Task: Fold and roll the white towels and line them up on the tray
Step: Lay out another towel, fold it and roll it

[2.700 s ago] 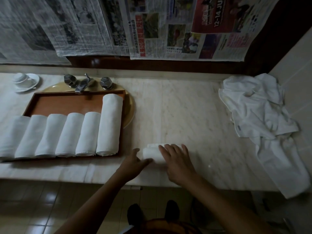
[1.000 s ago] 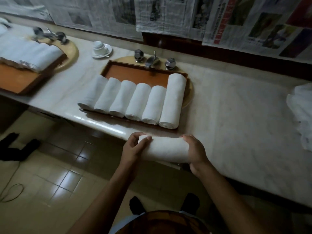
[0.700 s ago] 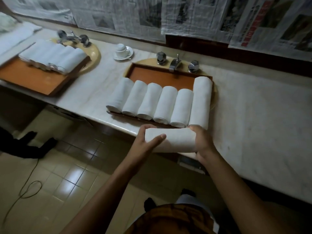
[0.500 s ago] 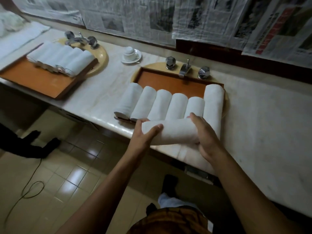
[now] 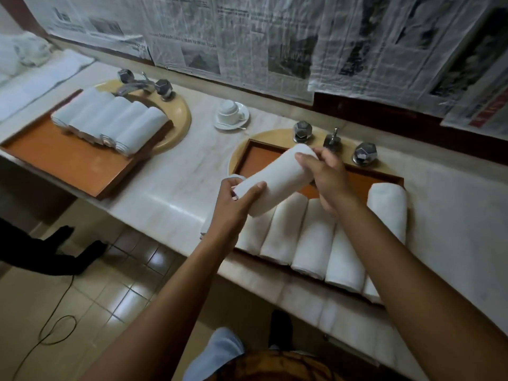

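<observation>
I hold a rolled white towel (image 5: 277,180) in the air above the wooden tray (image 5: 265,158), tilted with its far end higher. My left hand (image 5: 235,202) grips its near end and my right hand (image 5: 325,178) grips its far end. Below it, several rolled white towels (image 5: 310,237) lie side by side across the tray, with a longer roll (image 5: 387,213) at the right end. My arms cover parts of the leftmost and rightmost rolls.
A second wooden tray (image 5: 68,160) with several rolled towels (image 5: 110,123) sits over the left basin. A cup and saucer (image 5: 231,114) stand between the two sets of taps (image 5: 332,140). Newspaper covers the wall. A cable lies on the tiled floor.
Both hands lifted the rolled towel off the counter edge, carried it over the tray and turned it from crosswise to nearly in line with the rolls. The view shifted left.
</observation>
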A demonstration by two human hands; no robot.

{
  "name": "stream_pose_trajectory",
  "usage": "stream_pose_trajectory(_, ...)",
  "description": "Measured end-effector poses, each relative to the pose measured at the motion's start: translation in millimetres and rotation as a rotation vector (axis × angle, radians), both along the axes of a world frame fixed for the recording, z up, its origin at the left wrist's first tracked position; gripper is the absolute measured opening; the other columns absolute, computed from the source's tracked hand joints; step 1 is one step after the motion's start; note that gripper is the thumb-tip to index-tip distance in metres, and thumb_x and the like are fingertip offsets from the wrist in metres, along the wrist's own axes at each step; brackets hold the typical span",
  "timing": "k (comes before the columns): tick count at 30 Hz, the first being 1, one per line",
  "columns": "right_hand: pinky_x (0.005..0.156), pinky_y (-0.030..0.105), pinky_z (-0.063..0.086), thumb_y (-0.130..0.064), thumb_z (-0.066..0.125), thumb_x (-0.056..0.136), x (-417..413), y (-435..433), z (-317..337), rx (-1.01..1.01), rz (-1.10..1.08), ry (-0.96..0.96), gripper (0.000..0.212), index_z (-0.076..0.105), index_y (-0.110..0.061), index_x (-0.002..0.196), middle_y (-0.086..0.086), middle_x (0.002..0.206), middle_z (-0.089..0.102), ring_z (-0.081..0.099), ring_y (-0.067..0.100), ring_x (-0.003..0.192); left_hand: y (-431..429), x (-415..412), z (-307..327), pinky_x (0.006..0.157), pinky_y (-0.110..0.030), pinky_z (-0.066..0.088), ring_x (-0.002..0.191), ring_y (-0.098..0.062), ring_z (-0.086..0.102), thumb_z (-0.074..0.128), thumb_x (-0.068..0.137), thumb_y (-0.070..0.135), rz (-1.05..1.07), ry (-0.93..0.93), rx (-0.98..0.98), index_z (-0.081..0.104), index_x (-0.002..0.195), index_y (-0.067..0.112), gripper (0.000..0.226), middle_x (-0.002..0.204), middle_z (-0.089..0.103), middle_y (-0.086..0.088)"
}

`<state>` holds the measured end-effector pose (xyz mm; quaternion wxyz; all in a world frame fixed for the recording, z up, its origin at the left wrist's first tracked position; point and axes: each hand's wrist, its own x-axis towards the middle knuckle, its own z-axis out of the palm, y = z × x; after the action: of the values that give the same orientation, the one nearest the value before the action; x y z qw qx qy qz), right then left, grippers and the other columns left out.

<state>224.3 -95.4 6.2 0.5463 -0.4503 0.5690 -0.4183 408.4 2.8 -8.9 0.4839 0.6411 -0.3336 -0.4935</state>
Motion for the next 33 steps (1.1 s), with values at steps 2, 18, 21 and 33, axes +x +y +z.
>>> stream_pose_trajectory(2,0.093,0.045,0.057,-0.049,0.078,0.072,15,-35,3,-0.005,0.002,0.029,0.046,0.068,-0.027,0.112,0.001,0.117,0.068,0.065,0.023,0.108,-23,16,-1,0.081,-0.037,0.061,0.109,-0.028,0.065,0.086,0.078,0.045,-0.071,-0.024,-0.005,0.052,0.119,0.021,0.059,0.123,0.059,-0.009)
stream_pose_trajectory(18,0.091,0.039,0.05,-0.057,0.067,0.087,130,-190,-57,0.159,0.197,0.613,0.056,0.055,-0.021,0.128,0.003,0.128,0.058,0.056,0.023,0.112,-158,99,-42,0.102,-0.052,0.046,0.109,-0.03,0.057,0.053,0.084,0.073,-0.522,-0.523,0.28,0.045,0.121,0.022,0.064,0.117,0.06,-0.003)
stream_pose_trajectory(21,0.09,0.038,0.05,-0.06,0.067,0.085,132,-193,-62,0.155,0.217,0.685,0.053,0.058,-0.024,0.122,0.001,0.126,0.061,0.058,0.021,0.111,-166,100,-48,0.093,-0.048,0.048,0.107,-0.03,0.054,0.053,0.08,0.072,-0.574,-0.629,0.286,0.055,0.104,0.017,0.06,0.105,0.06,-0.005)
stream_pose_trajectory(33,0.084,0.034,0.042,-0.057,0.059,0.094,144,-183,-61,0.233,0.293,0.917,0.063,0.046,-0.021,0.144,0.008,0.142,0.056,0.054,0.029,0.125,-161,117,-61,0.06,-0.03,0.036,0.072,-0.015,0.049,0.064,0.083,0.057,-0.58,-0.4,0.365,0.052,0.079,0.016,0.043,0.095,0.052,-0.001)
